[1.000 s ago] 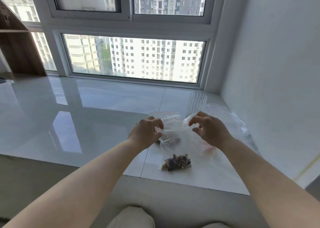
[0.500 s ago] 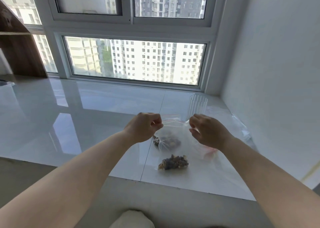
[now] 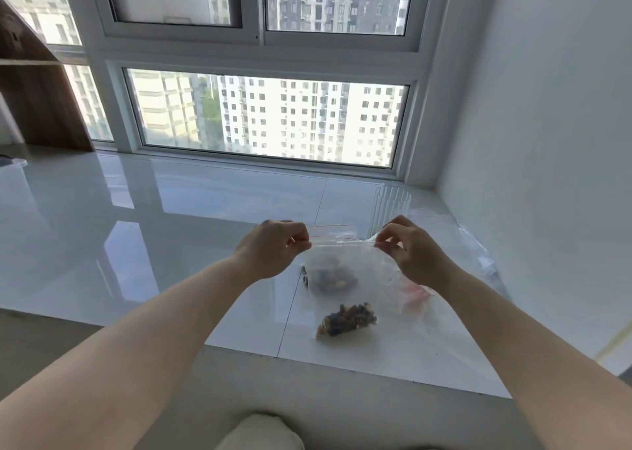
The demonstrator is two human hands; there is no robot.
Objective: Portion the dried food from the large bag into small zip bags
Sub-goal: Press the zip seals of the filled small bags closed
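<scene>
2 hands [image 3: 273,248] [image 3: 408,251] pinch 1 zip bag [image 3: 338,261] — taut.

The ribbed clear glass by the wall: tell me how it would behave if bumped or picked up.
The glass stands tall and narrow on a glossy sill, so a nudge would probably slide or tip it. Its ribs should help the grip. It looks empty, so likely light, and breakable if it falls.

The left hand [image 3: 273,248] and right hand [image 3: 408,248] pinch opposite ends of the zip strip of a small zip bag [image 3: 342,261], held taut above the glossy white surface [image 3: 171,227]. Dark dried food [image 3: 330,280] sits in its lower part. A second filled bag [image 3: 347,319] lies flat nearer the person. A ribbed clear glass [image 3: 391,207] stands behind the right hand.
</scene>
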